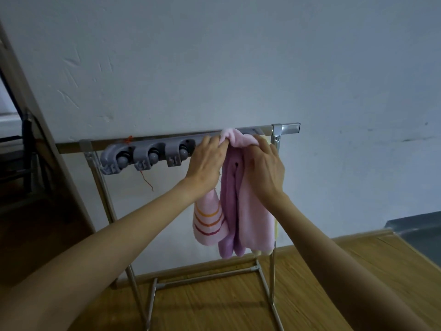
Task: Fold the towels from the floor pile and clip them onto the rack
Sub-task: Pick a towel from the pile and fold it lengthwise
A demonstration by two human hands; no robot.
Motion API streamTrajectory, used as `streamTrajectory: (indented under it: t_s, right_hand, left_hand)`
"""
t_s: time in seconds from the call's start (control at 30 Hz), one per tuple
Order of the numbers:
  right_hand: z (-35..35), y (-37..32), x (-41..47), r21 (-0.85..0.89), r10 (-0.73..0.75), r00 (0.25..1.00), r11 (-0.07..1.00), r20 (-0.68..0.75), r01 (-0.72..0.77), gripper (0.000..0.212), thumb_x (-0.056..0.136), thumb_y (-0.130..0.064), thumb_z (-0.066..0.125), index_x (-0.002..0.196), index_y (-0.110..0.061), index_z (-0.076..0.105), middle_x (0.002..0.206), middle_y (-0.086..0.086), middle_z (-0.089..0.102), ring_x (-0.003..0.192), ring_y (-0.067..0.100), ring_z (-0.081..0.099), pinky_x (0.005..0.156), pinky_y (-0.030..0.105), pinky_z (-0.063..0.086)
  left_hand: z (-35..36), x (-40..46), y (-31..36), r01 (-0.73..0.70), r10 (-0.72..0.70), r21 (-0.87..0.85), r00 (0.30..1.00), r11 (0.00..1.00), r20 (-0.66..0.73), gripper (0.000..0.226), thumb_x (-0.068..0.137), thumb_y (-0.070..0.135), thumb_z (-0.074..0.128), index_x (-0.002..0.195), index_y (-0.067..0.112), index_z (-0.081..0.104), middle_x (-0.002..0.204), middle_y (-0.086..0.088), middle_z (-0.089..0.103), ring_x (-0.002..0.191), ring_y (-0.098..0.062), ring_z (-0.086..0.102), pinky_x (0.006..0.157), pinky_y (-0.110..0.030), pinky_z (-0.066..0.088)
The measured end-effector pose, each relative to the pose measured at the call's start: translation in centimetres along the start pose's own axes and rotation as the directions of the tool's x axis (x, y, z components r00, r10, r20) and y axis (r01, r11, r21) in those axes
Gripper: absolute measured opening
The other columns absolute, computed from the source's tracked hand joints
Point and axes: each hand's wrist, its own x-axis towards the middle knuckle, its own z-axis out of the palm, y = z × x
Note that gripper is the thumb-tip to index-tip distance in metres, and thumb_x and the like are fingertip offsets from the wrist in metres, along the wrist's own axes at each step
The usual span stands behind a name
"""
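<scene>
Currently, head view: I read one frame, looking forward and down at the rack.
Rack (274, 149): metal frame standing on a wood floor (310, 283) against a pale wall (214, 56); top bar runs from 9 o'clock to 3 o'clock.
Clip strip (148, 152): grey, mounted along the top bar; I count three bare roller clips at 9 o'clock of the hands.
Left hand (206, 161): fingers closed on the top fold of the pink towel (253, 211), thumb side toward the strip.
Right hand (263, 170): fingers bent over and pressed onto the same fold, at 3 o'clock of the left hand.
Pink towel: bunched at the bar between both hands, hanging straight down toward 6 o'clock; whether a clip grips it I cannot tell.
Striped towel (208, 223): pink with orange and red bands, hanging at 7 o'clock of the pink towel, touching it.
Yellow towel (276, 229): thin edge showing behind the pink towel at 4 o'clock.
</scene>
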Motion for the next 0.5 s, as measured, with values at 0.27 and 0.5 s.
streamTrajectory:
  t_s: [0.27,0.5]
  right_hand:
    - [1.7,2.8,-1.7,-0.159,-0.132,0.991,0.979,-0.016,0.128,0.009,0.086,-0.014,0.065,0.093,-0.016,0.069,0.110,-0.003,0.067,0.077,0.023,0.051,0.061,0.033,0.045]
    - [1.3,2.6,-1.7,-0.121,-0.110,0.994,0.986,0.024,0.112,0.031,0.091,-0.025,0.041,0.101,-0.017,0.069,0.108,-0.003,0.067,0.081,0.024,0.052,0.063,0.037,0.047]
  left_hand:
    - [1.3,-0.8,0.0,-0.034,0.041,-0.136,0.998,0.990,0.044,0.066,0.071,-0.020,0.048,0.131,0.006,0.048,0.122,-0.013,0.054,0.098,-0.032,0.049,0.080,-0.045,0.046]
    - [2.1,-1.3,0.2,0.015,0.016,-0.255,0.993,0.967,0.119,0.066,0.073,-0.015,0.050,0.134,0.008,0.042,0.122,-0.014,0.052,0.106,-0.030,0.050,0.080,-0.032,0.042]
